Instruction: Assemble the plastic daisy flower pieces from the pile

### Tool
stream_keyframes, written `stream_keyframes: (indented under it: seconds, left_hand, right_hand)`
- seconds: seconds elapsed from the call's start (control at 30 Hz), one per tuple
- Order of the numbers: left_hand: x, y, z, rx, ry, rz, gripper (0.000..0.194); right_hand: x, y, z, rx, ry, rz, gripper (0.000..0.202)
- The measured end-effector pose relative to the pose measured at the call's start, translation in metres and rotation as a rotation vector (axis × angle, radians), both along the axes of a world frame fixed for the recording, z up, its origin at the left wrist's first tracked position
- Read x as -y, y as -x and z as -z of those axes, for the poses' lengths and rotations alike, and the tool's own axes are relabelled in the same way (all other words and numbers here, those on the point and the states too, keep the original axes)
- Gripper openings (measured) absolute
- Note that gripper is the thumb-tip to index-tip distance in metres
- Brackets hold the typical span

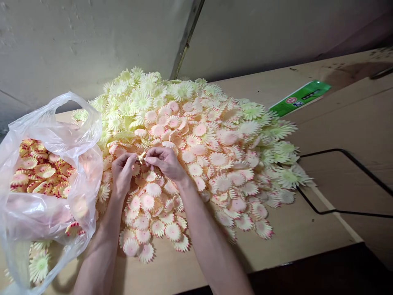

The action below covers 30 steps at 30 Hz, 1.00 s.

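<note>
A large heap of artificial flower pieces (218, 159), round with fringed edges, spreads under and around both hands. Most pieces near the hands are pale cream-pink with pink tips and centres; yellow-green ones lie toward the back and right. My left hand (123, 170) is closed in a pinch on a small pale flower piece (141, 158). Thumb and fingers of my right hand (166, 163) pinch the same spot from the other side. The piece is partly hidden by the fingertips, so its full shape does not show.
A translucent plastic bag (76, 143) stands open at the left, holding yellow flower pieces with red edges (46, 170). A green packet (302, 98) lies at the back right. A bent black metal rod (365, 172) sits at the right. A grey wall (92, 37) rises behind the table (276, 241).
</note>
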<state>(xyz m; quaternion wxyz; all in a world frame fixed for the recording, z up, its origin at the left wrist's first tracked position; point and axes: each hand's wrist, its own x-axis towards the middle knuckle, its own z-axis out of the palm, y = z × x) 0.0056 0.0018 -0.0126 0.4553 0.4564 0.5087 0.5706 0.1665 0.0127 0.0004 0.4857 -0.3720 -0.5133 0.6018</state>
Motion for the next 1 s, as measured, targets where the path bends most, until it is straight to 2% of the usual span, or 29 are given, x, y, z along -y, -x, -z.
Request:
stream_keyframes:
  seconds: [0.2, 0.3, 0.57, 0.73, 0.83, 0.9, 1.0]
  left_hand:
    - [0.001, -0.002, -0.004, 0.137, 0.051, 0.012, 0.024]
    - [0.003, -0.005, -0.010, 0.172, 0.093, 0.066, 0.030]
    - [0.006, -0.013, -0.019, 0.248, 0.127, 0.077, 0.036]
    - [0.011, -0.018, -0.021, 0.371, 0.167, 0.116, 0.033]
    - [0.009, -0.016, -0.019, 0.393, 0.182, 0.102, 0.029]
    - [0.005, -0.011, -0.016, 0.361, 0.146, 0.079, 0.028]
    - [0.000, -0.004, -0.011, 0.221, -0.012, 0.033, 0.032]
  right_hand:
    - [-0.001, -0.004, -0.004, -0.135, 0.023, -0.065, 0.018]
    - [0.000, -0.005, -0.005, -0.183, 0.055, -0.048, 0.018]
    - [0.003, -0.007, -0.003, -0.347, 0.034, -0.059, 0.017]
    - [0.003, -0.008, -0.002, -0.450, 0.020, -0.032, 0.011]
    - [0.002, -0.008, -0.003, -0.439, 0.040, -0.021, 0.010]
    - [0.001, -0.007, -0.003, -0.397, 0.066, 0.018, 0.009]
    - [0.001, -0.004, -0.001, -0.330, 0.069, 0.088, 0.009]
